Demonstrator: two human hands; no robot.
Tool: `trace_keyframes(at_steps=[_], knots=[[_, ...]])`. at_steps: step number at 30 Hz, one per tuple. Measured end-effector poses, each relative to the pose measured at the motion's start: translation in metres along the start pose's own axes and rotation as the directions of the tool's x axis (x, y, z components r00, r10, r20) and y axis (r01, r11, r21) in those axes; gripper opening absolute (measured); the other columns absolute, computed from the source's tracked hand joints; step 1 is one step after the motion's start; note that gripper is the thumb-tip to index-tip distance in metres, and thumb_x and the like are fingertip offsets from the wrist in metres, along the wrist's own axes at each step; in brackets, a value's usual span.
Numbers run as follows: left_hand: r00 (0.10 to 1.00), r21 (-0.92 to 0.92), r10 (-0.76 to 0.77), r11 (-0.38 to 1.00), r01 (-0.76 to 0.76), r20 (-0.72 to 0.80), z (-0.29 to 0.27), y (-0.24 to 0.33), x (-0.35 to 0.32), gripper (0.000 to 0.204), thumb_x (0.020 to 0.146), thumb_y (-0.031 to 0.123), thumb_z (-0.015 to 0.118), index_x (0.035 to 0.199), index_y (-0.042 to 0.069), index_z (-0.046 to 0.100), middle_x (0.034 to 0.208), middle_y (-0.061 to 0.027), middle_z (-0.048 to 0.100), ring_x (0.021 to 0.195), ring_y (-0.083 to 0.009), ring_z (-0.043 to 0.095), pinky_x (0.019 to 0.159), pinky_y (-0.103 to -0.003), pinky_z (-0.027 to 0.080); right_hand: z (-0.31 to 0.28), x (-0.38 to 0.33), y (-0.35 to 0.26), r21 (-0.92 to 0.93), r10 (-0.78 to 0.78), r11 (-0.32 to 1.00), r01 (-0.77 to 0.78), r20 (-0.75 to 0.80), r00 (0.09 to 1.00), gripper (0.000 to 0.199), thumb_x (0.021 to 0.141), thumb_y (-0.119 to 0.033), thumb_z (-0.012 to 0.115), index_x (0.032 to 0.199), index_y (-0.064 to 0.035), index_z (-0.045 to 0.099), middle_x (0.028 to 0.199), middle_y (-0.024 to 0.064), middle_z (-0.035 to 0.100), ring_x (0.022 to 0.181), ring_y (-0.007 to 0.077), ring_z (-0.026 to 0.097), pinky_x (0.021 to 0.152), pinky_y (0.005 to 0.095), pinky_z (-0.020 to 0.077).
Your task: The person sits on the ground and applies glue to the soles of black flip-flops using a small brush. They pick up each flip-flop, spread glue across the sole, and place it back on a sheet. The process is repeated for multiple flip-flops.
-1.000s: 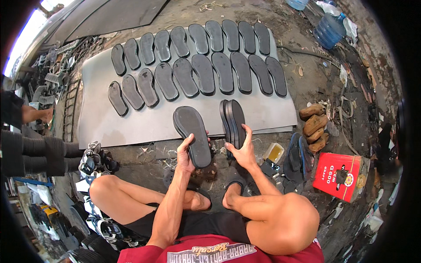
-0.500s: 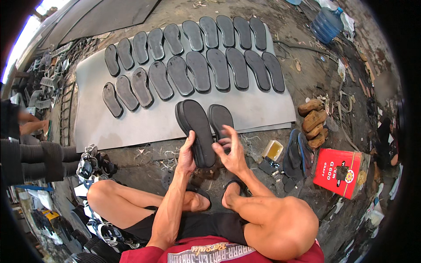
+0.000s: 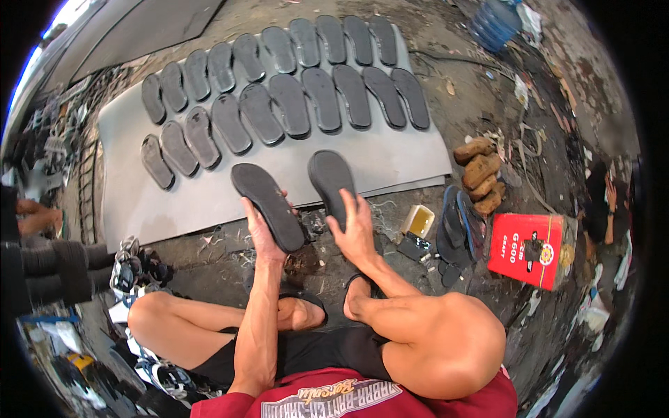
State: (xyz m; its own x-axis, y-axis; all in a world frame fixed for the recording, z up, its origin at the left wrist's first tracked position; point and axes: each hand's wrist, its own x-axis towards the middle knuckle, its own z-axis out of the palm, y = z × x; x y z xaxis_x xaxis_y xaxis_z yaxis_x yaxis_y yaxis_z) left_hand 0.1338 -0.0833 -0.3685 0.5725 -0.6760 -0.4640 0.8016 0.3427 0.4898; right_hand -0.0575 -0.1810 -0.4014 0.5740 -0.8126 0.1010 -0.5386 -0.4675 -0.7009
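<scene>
My left hand grips a black shoe sole by its lower half, thumb along the left edge and fingertips showing at the right. The sole is tilted, its upper side facing me. To its right, a second black sole slants over the near edge of the pale sheet. My right hand is closed around that sole's lower end, thumb left and fingers along the right edge. Part of this end is hidden. Whether the sole rests on the sheet is unclear.
Two rows of dark soles lie on the sheet. To the right are wooden shoe lasts, a pair of flip-flops, a yellowish tub and a red box. Sandals are heaped at left.
The thick, layered-looking sole bundle in my left hand has given way to a thinner sole, swung left. My right hand, spread beside it before, is now at the second sole. The view has shifted.
</scene>
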Motion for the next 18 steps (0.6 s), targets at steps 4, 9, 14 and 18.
trace_keyframes(at_steps=[4, 9, 14, 18], knots=[[0.987, -0.085, -0.089, 0.991, 0.101, 0.136, -0.012, 0.006, 0.001, 0.083, 0.11, 0.072, 0.045, 0.138, -0.004, 0.061, 0.121, -0.0176, 0.07, 0.105, -0.0311, 0.068, 0.095, -0.043, 0.059, -0.017, -0.011, 0.008, 0.083, 0.053, 0.995, -0.051, -0.022, 0.998, 0.063, 0.103, -0.028, 0.074, 0.157, -0.0035, 0.052, 0.156, 0.0365, 0.046, 0.146, 0.0546, 0.046, 0.121, 0.0584, 0.0393], [0.981, -0.234, -0.032, 0.969, 0.077, 0.19, 0.005, 0.021, -0.005, 0.082, 0.11, 0.067, 0.049, 0.145, -0.007, 0.057, 0.132, -0.025, 0.066, 0.11, -0.0359, 0.066, 0.098, -0.048, 0.057, -0.102, -0.054, 0.076, -0.004, 0.226, 0.964, -0.265, -0.512, 0.829, 0.039, 0.106, -0.014, 0.066, 0.143, -0.0027, 0.059, 0.128, 0.0167, 0.064, 0.109, 0.0231, 0.064, 0.09, 0.039, 0.0557], [0.982, -0.168, -0.099, 0.978, 0.126, 0.163, 0.03, 0.006, -0.013, 0.074, 0.113, 0.06, 0.049, 0.146, -0.006, 0.058, 0.135, -0.0256, 0.068, 0.109, -0.0365, 0.068, 0.096, -0.049, 0.06, -0.112, -0.164, 0.176, 0.427, 0.772, 0.63, -0.649, -0.258, 0.58, 0.044, 0.102, -0.017, 0.074, 0.141, -0.0002, 0.061, 0.131, 0.0164, 0.061, 0.099, 0.0213, 0.067, 0.087, 0.0376, 0.0564], [0.965, -0.064, -0.181, 0.978, 0.197, 0.19, 0.024, -0.004, -0.015, 0.071, 0.114, 0.057, 0.047, 0.145, -0.005, 0.061, 0.135, -0.0256, 0.07, 0.107, -0.0349, 0.072, 0.093, -0.048, 0.065, -0.084, -0.162, 0.159, 0.297, 0.77, 0.637, -0.711, -0.22, 0.599, 0.055, 0.096, -0.031, 0.085, 0.138, 0.0002, 0.067, 0.132, 0.0182, 0.06, 0.097, 0.0206, 0.067, 0.087, 0.0372, 0.057]])
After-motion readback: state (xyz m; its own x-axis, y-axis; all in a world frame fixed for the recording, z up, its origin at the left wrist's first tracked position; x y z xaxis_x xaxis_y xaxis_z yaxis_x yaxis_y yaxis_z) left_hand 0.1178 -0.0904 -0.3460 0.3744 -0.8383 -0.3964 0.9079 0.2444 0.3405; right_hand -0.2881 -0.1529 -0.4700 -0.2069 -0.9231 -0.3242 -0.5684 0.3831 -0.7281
